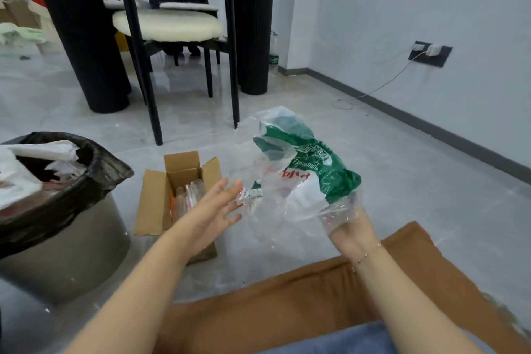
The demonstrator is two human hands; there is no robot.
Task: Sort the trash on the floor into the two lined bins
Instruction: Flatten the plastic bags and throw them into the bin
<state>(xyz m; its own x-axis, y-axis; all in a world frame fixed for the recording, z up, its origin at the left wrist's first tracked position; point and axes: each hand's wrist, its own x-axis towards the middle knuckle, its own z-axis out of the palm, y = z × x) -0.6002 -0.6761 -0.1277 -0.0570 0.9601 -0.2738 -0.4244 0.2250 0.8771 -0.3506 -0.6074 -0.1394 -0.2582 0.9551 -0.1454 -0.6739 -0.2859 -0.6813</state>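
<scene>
Your right hand (349, 234) grips the plastic bag (304, 169), left hand (212, 210) spread open beside it; the bin (71, 210) to its left looks nearly full.

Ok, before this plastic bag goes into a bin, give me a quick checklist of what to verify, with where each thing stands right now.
1. Right hand grips the plastic bag from below: ok.
2. Left hand free, fingers straight beside the bag: ok.
3. Small loose label at the left fingertips secured: cannot tell; it may drop.
4. Bin with black liner within reach on the left: ok.
5. Room in that bin: not ok; white trash already rises above its rim.
6. Second lined bin located: cannot tell; only one is in view, plus an open cardboard box.
</scene>
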